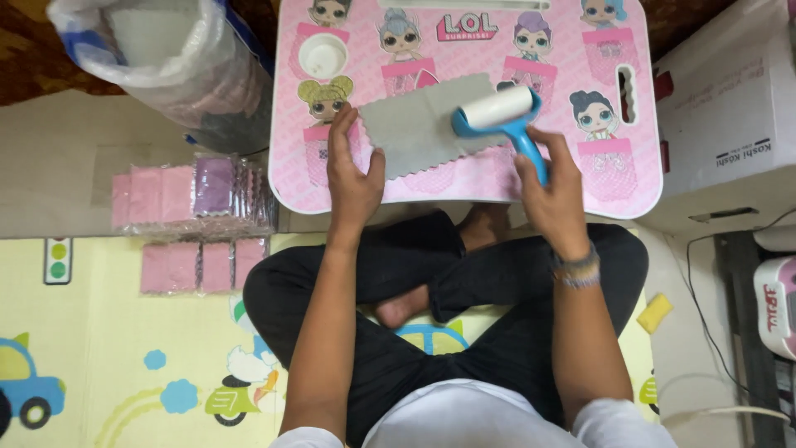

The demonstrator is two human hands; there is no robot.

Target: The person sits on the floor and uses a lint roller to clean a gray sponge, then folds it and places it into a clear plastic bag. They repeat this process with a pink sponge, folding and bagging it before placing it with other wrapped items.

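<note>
Pink surface carries grey cloth, lying flat at centre. Lint roller rests on cloth's right edge. Right hand: grip closed around blue handle. Left hand: flat, fingers spread, pressing cloth's left edge.

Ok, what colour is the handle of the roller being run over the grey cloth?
Blue: the lint roller has a blue handle and a white roll, held in the right hand. The head view shows it clearly.

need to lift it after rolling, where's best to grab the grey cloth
Probably the grey cloth at its near left corner beside the left hand, coming from the person's side: that zigzag edge lies flat and bare, while the lint roller in the right hand covers the far right.
</note>
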